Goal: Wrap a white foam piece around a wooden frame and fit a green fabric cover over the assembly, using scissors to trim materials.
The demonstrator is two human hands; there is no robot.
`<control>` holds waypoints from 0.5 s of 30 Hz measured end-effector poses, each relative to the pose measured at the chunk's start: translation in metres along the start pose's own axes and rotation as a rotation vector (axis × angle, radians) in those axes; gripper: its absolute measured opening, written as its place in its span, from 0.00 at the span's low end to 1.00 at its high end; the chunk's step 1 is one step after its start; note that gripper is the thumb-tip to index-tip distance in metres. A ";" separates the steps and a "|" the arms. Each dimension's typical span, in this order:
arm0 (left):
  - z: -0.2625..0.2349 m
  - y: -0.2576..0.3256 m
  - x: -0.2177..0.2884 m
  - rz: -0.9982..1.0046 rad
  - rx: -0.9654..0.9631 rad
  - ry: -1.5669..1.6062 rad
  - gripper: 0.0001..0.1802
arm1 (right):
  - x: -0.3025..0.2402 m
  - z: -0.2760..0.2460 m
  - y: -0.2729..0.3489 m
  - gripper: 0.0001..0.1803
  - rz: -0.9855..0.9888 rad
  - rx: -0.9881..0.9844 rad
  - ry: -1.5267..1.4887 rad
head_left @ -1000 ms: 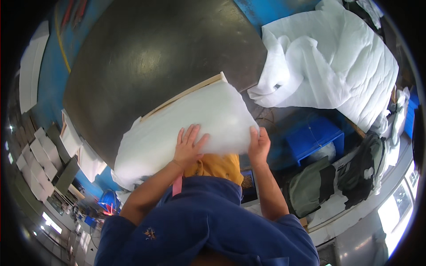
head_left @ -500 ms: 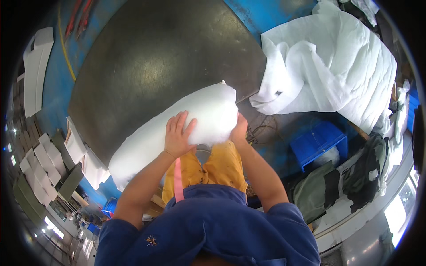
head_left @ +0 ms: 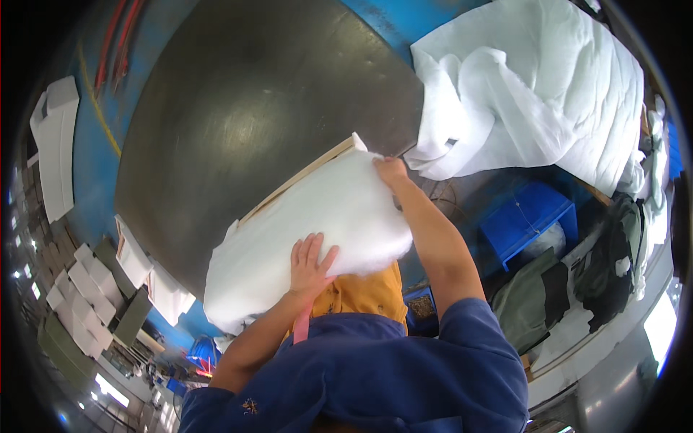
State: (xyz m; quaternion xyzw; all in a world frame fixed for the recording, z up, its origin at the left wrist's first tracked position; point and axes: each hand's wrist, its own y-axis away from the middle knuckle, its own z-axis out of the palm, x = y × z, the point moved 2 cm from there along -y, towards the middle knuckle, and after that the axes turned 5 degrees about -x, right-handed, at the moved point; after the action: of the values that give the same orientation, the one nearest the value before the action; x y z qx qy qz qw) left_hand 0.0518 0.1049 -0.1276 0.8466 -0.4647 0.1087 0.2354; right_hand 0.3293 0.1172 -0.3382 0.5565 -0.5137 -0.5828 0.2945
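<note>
The left hand (head_left: 310, 268) lies flat, fingers slightly spread, on the near edge of the white padding (head_left: 310, 213), which stretches ahead and to both sides of it, long axis slanting away to the right. The right hand (head_left: 390, 170), nearer the far right corner, curls its fingers there; whether they pinch or press, I cannot tell. The padding's underside is hidden. Ahead of both palms lie a wooden strip (head_left: 317, 166), partly covered, then the dark table (head_left: 267, 86).

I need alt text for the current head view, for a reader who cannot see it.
A person's left hand lies spread on a white padded piece with a wooden far edge, while the right hand touches its far right corner. Beyond lies a dark table; at right, white wadding.
</note>
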 end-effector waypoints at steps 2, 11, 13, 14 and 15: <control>0.005 0.005 0.005 -0.016 -0.012 -0.007 0.52 | 0.009 -0.021 -0.005 0.24 -0.245 0.180 -0.108; 0.015 0.020 0.026 -0.021 -0.044 0.060 0.40 | 0.090 0.003 -0.003 0.29 -0.112 0.125 0.530; 0.011 0.020 0.026 0.011 -0.030 0.135 0.43 | 0.097 -0.001 0.001 0.40 0.089 0.104 0.135; 0.008 0.021 0.024 0.029 -0.010 0.167 0.41 | 0.095 -0.010 0.005 0.44 0.219 0.088 0.083; 0.008 0.022 0.021 -0.035 -0.074 0.161 0.41 | 0.089 -0.021 0.012 0.47 0.400 0.143 0.074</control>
State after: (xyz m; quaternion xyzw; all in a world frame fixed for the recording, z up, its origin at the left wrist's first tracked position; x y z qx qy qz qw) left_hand 0.0444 0.0753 -0.1200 0.8339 -0.4331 0.1547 0.3051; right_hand 0.3284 0.0265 -0.3549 0.4839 -0.6426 -0.4543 0.3827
